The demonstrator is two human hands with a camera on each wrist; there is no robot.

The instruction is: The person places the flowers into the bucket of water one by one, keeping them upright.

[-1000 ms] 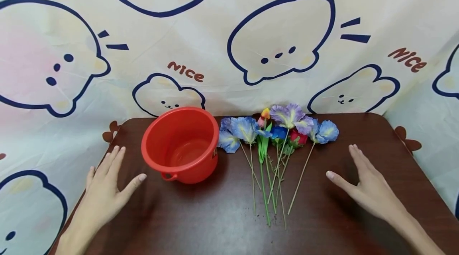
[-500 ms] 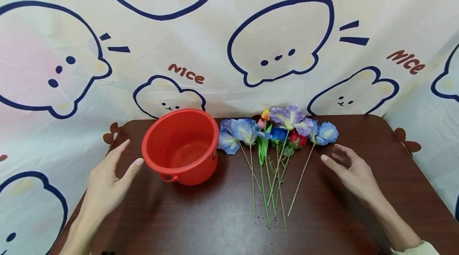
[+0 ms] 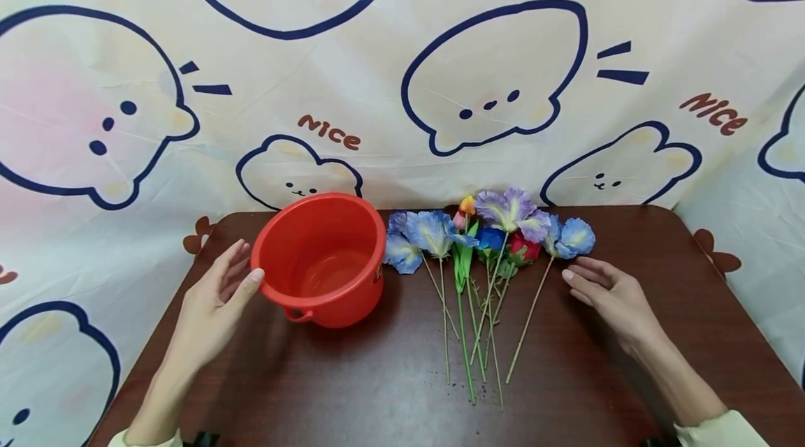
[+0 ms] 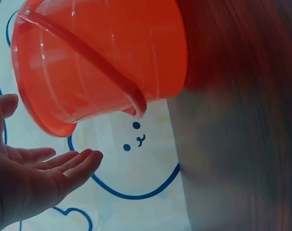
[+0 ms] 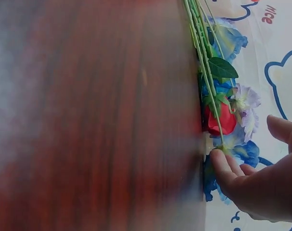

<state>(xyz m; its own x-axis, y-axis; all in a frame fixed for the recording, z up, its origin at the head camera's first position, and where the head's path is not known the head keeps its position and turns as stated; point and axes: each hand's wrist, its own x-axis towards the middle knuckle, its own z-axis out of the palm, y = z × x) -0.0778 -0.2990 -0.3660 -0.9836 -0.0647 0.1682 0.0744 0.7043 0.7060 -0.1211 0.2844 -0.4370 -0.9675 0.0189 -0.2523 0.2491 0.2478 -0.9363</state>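
Note:
A red plastic bucket (image 3: 351,304) stands upright on the left of the table, nothing visible inside it. My left hand (image 3: 210,314) is just left of it, fingers loosely bent, thumb tip overlapping the rim in the head view. The left wrist view shows the palm a little apart from the bucket's side and its folded-down handle (image 4: 86,50). Artificial flowers lie to the right: blue irises (image 3: 574,237), a purple iris (image 3: 503,211), a red rose (image 3: 523,249), a blue rose (image 3: 489,238) and tulips (image 3: 466,206). My right hand (image 3: 616,300), fingers slightly bent and holding nothing, hovers beside the rightmost iris.
The dark brown table (image 3: 377,391) has rounded back corners. A pale cartoon-printed cloth (image 3: 377,84) hangs behind it and along both sides. The flower stems (image 3: 473,380) point toward the table's front, with small dark crumbs around their ends.
Both hands have moved inward, the left toward the bucket and the right toward the flowers, their fingers bending from a straighter spread. Bucket and flowers stay in place.

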